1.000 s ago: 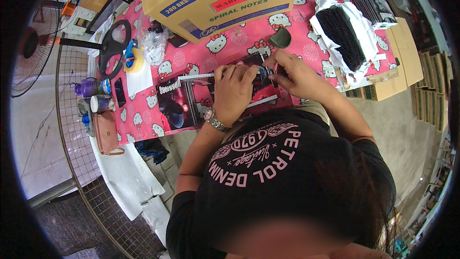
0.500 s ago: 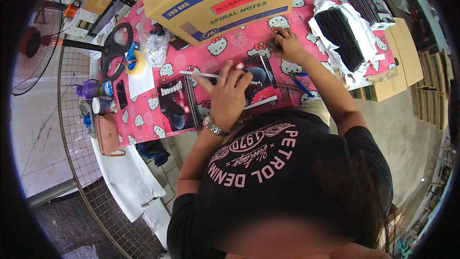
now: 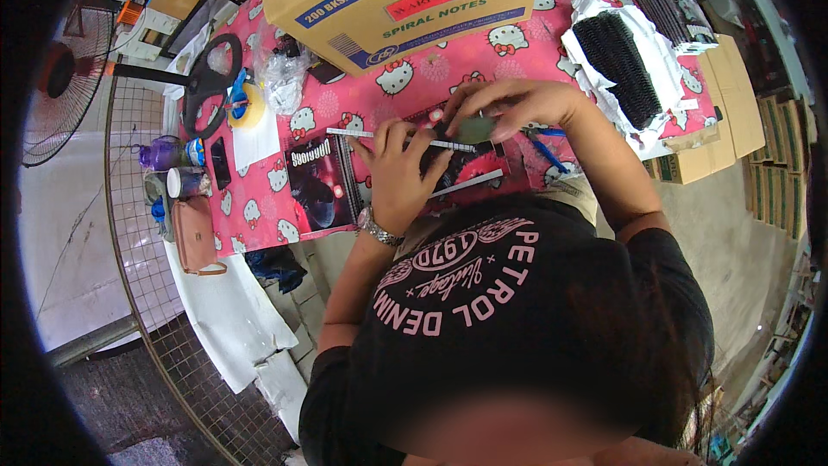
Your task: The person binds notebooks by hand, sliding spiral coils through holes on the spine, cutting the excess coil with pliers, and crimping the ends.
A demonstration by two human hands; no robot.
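Note:
My left hand (image 3: 398, 164) lies with its fingers spread over dark, glossy notebook covers (image 3: 444, 171). Under its fingers runs a long white strip (image 3: 349, 132), which looks like a ruler and shows again on the other side of the hand. Over the right part of the covers, my right hand (image 3: 536, 106) curls its fingers round a small greenish block (image 3: 474, 129) whose kind I cannot make out. A second white strip (image 3: 470, 182) lies slantwise nearer to me. Left of my left hand is a spiral-bound notebook (image 3: 312, 194) with a dark red cover.
A big cardboard box (image 3: 362, 0) stands at the far side of the pink tablecloth (image 3: 397, 99). Black binding spirals (image 3: 617, 69) lie on white paper at the right, near notebook stacks (image 3: 664, 9). Blue pens (image 3: 548, 154), a tape roll (image 3: 247, 108) and a phone (image 3: 221, 164) are about.
My right hand has come from the far right of the cloth toward me and left, bringing the greenish block over the covers. My left hand stays on the covers, its fingers slightly shifted.

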